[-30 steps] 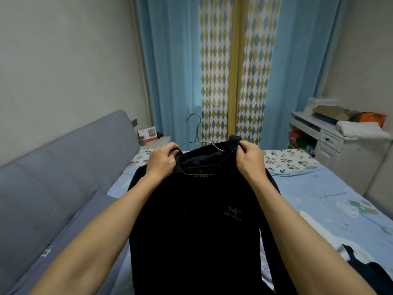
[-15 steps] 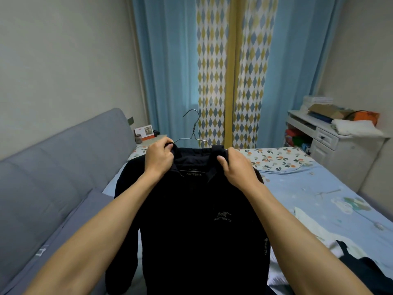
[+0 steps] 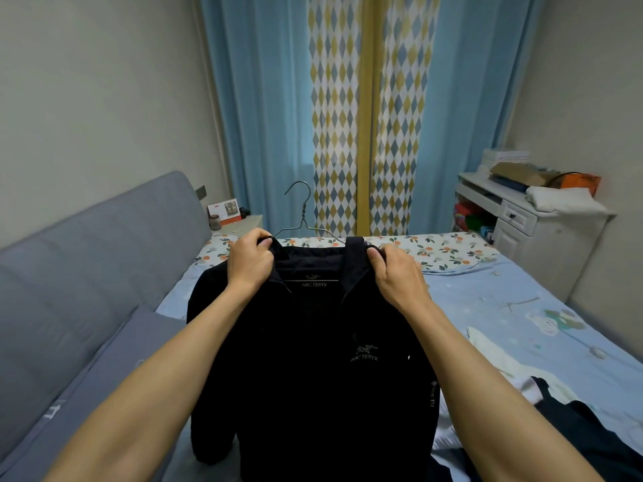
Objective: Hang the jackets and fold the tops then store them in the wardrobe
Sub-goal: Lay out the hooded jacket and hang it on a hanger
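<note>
I hold a black jacket (image 3: 313, 370) up in front of me above the bed. A thin wire hanger (image 3: 303, 217) sits inside its collar, hook sticking up. My left hand (image 3: 248, 262) grips the left side of the collar together with the hanger's arm. My right hand (image 3: 398, 273) pinches the right side of the collar near the shoulder. The jacket's sleeves hang down on both sides. A white top (image 3: 494, 360) and a dark garment (image 3: 591, 436) lie on the bed at the right.
The bed (image 3: 504, 300) with a light blue sheet stretches ahead, a grey padded headboard (image 3: 87, 273) along its left. A white desk (image 3: 532, 224) with piled items stands at the right wall. Blue and patterned curtains (image 3: 348, 116) hang at the back. A small nightstand (image 3: 240, 222) sits in the far left corner.
The jacket has dropped slightly and shifted left. My right hand moved outward along the collar towards the right shoulder. The hanger's hook stands out more above the collar.
</note>
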`<action>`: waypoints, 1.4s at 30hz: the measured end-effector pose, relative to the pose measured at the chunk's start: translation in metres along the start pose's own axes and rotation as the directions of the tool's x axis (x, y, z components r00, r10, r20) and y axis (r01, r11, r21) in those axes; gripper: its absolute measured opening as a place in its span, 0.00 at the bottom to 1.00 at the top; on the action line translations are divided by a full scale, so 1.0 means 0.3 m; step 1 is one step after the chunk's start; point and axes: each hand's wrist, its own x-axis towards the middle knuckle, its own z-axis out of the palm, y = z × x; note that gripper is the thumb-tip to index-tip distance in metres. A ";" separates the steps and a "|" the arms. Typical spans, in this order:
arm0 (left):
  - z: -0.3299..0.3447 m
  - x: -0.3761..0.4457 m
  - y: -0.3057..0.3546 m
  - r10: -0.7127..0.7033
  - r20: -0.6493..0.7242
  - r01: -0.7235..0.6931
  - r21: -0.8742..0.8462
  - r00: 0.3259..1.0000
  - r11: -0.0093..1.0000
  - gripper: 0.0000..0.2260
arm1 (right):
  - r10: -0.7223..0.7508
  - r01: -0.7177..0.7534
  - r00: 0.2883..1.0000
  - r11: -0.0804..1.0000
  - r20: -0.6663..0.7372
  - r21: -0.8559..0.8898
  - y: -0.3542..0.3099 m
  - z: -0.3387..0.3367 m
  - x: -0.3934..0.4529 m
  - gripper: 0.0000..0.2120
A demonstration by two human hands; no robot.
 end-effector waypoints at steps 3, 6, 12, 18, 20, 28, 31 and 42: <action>0.000 -0.001 0.021 -0.005 0.007 0.005 0.001 1.000 1.000 0.07 | 0.045 -0.043 0.999 0.997 -0.028 0.069 -0.021 -0.020 -0.012 0.25; -0.002 -0.001 0.013 -0.028 0.001 0.028 -0.001 1.000 1.000 0.07 | 0.019 -0.024 0.999 0.994 0.046 0.102 -0.015 -0.038 -0.019 0.23; -0.002 -0.013 0.014 -0.003 0.019 0.003 -0.002 1.000 1.000 0.06 | -0.036 0.043 0.988 0.998 0.147 -0.041 0.003 -0.062 -0.036 0.09; 0.005 -0.024 0.019 0.039 0.032 -0.039 -0.005 0.999 0.999 0.06 | -0.081 0.088 0.988 0.995 0.130 -0.055 -0.025 -0.063 -0.028 0.13; 0.010 -0.029 0.025 0.075 0.050 -0.074 -0.018 0.996 0.997 0.06 | -0.117 0.126 0.988 0.988 0.101 -0.090 -0.029 -0.061 -0.013 0.13; 0.032 -0.063 0.048 0.129 0.060 -0.126 -0.050 0.990 0.991 0.07 | -0.217 0.217 0.976 0.976 -0.005 -0.021 -0.129 -0.066 0.044 0.07; 0.029 -0.069 0.062 0.137 0.056 -0.132 -0.082 0.989 0.988 0.06 | -0.201 0.199 0.979 0.977 0.020 0.078 -0.145 -0.046 0.043 0.08; -0.043 0.060 0.155 0.072 -0.067 -0.083 -0.185 0.995 0.979 0.06 | -0.176 0.175 0.984 0.959 -0.016 0.225 -0.108 0.013 0.013 0.07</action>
